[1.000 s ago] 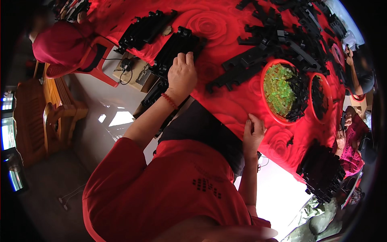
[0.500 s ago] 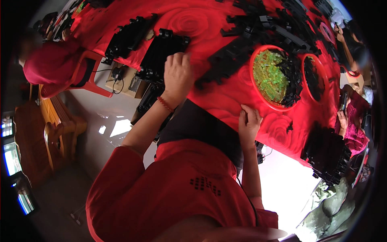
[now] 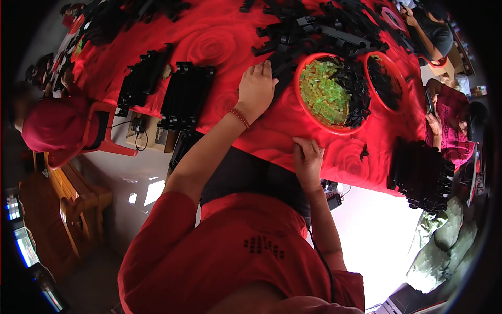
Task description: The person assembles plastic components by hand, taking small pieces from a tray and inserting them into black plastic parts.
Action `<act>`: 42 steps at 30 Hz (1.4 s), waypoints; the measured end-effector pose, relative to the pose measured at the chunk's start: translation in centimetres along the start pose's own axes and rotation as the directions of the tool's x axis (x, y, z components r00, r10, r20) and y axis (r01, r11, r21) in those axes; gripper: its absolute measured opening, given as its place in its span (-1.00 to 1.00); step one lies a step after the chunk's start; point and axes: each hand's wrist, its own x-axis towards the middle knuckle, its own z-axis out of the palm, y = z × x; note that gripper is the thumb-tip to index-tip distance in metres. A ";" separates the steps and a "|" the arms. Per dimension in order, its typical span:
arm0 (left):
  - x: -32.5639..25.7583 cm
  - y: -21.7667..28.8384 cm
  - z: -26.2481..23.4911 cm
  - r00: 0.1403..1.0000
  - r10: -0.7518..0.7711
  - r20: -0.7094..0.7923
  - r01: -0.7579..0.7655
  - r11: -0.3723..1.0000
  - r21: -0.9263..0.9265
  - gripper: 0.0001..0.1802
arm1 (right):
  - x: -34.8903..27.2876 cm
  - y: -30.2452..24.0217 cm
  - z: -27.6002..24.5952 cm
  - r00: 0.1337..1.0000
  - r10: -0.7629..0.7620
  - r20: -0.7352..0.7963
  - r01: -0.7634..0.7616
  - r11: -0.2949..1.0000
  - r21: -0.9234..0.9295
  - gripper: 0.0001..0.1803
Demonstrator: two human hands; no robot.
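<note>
Left hand point(image 3: 257, 91), 12 o'clock: fingers curled near black plastic parts point(image 3: 342, 35). Right hand point(image 3: 309, 158), 3 o'clock: loosely bent, near red basket point(image 3: 297, 88), 2 o'clock. Grips: cannot tell.

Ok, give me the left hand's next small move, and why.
Probably take hold of the black part beside the left hand: it lies at the near side of the black pile, seemingly within easy reach.

White glare burns past the near edge of my table point(image 3: 204, 46). My left hand point(image 3: 257, 90) looks sharp; straight lines bend toward black rims.
</note>
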 end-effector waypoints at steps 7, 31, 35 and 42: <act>-2.3 1.2 -3.7 0.994 -0.113 -0.008 0.103 0.931 -0.351 -0.48 | 0.1 0.2 -0.1 1.000 -0.006 0.020 0.007 1.000 -0.015 -0.78; -8.6 3.7 -7.9 0.957 -0.286 0.048 0.201 0.533 -0.822 -0.15 | 1.2 -1.2 -7.4 0.995 0.093 0.033 -0.098 0.938 0.333 -0.58; -8.3 5.4 -6.9 0.754 -0.317 0.576 0.462 -0.367 -0.807 -0.49 | 0.6 -2.9 -5.6 0.989 -0.051 -0.140 0.052 0.999 0.001 -0.56; -9.3 8.1 -6.2 0.613 -0.149 0.776 0.543 -0.634 -0.551 -0.76 | -1.0 -3.2 -4.2 0.974 -0.220 0.047 0.224 0.929 -0.295 -0.47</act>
